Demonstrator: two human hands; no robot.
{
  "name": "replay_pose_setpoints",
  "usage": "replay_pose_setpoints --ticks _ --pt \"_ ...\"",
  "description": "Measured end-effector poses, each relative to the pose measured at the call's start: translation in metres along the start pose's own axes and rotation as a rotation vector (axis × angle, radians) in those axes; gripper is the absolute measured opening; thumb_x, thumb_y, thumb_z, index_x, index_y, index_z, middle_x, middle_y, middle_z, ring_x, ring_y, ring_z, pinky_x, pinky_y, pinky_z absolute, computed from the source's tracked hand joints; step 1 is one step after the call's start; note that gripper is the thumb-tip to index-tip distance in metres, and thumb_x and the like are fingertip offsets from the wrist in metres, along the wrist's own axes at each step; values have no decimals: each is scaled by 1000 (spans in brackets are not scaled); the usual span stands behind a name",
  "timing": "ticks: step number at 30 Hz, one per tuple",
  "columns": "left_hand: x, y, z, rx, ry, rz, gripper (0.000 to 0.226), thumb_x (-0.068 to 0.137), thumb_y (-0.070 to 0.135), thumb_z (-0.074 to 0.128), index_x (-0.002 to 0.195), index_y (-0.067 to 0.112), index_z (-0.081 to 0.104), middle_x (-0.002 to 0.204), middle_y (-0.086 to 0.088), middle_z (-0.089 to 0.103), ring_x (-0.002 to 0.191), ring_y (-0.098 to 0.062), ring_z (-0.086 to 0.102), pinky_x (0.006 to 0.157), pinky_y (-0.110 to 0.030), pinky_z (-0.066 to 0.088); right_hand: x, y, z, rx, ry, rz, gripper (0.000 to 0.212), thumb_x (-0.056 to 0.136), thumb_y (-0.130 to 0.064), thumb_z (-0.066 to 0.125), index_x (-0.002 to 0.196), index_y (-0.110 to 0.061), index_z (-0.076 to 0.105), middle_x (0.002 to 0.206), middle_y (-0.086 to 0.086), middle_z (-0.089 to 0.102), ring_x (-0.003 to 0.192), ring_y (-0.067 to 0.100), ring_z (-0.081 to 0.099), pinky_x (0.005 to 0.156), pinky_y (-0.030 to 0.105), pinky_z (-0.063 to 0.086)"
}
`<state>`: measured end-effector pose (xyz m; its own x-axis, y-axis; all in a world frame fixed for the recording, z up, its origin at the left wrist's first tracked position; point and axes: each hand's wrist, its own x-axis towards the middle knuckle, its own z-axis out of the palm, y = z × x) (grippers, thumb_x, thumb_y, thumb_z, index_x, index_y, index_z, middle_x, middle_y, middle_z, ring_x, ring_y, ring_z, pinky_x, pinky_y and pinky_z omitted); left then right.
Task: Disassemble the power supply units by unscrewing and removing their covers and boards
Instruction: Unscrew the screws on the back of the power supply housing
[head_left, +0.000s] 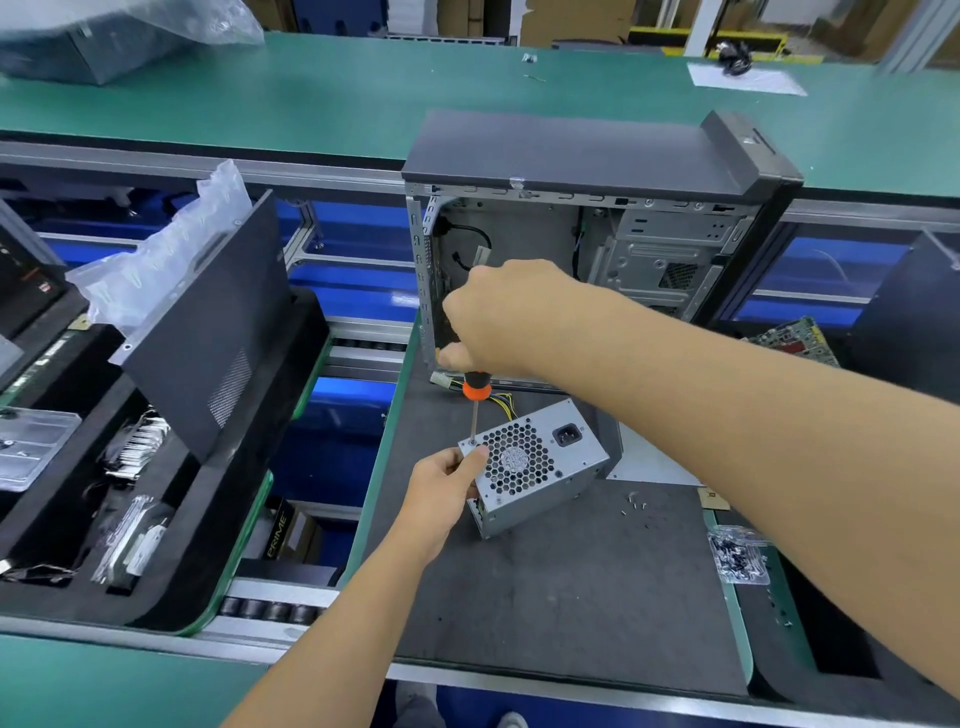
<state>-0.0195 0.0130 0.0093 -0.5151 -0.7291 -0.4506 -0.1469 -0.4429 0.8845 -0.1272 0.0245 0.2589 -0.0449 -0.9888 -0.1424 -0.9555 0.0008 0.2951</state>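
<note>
The right hand (498, 317) gripped the screwdriver (475, 405), shaft upright, tip on the power supply unit (535, 467) corner screw at 6 o'clock; the left hand (441, 483) gripped that corner.

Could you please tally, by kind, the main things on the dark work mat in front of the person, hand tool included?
Power supply unit, held by the left hand: 1
Screwdriver, gripped by the right hand: 1
Open computer case: 1
Clear bag of dark screws: 1
Loose screws: a small cluster, too small to count
Total, loose screws aside: 4
</note>
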Motion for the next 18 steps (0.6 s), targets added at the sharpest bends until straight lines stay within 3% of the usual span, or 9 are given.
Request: replay_pose_setpoints --ticks 4,6,9,11,12,14,16,18 --pt "1 0 1 -20 12 -3 20 100 24 62 105 7 72 98 -6 78 95 -27 74 92 -40 57 1 9 3 61 -56 -56 35 98 -41 51 117 -11 52 77 0 37 70 23 44 54 28 30" --pt "1 0 1 -20 15 -4 19 100 24 62 105 8 72 97 -5 78 94 -26 74 92 -40 57 2 12 5 76 -68 -102 29 96 -36 55 118 -18 50 95 2 50 88 25 39 74 30 27" --pt "1 0 0 -21 15 -5 19 100 25 61 105 10 72 97 -4 78 93 -24 75 91 -38 57 4 15 9 169 -63 -165 23 91 -16 55 110 -29 50 112 -2 47 98 24 31 81 38 20" --pt "1 0 0 -19 13 -6 20 100 25 62 106 9 71 97 -3 78 93 -22 75 89 -37 57 2 16 8 216 -72 -181 24 90 -29 62 108 -31 47 108 -4 44 102 25 37 79 38 28" --pt "1 0 0 -17 11 -5 20 100 25 62 106 9 71 97 -3 78 92 -22 75 88 -36 57 1 15 8 224 -85 -152 36 87 -48 65 110 -29 45 101 -4 43 101 26 41 74 38 34" --pt "1 0 0 -11 4 3 20 100 25 62 105 9 72 97 -3 78 91 -22 75 86 -35 57 -3 13 5 182 -92 0 73 79 -83 44 116 -20 47 84 -2 38 86 27 46 58 34 33" --pt "1 0 0 -4 0 6 19 100 26 62 104 10 72 97 -3 78 91 -22 75 84 -34 57 -6 9 1 -13 -43 112 88 80 -88 18 94 -9 56 74 0 40 68 25 45 50 32 28" --pt "1 1 -1 4 1 6 19 100 26 62 104 11 72 97 -2 78 92 -22 75 83 -32 57 -5 7 1 -175 25 71 76 90 -78 15 68 -12 45 69 4 43 56 22 40 48 30 28"
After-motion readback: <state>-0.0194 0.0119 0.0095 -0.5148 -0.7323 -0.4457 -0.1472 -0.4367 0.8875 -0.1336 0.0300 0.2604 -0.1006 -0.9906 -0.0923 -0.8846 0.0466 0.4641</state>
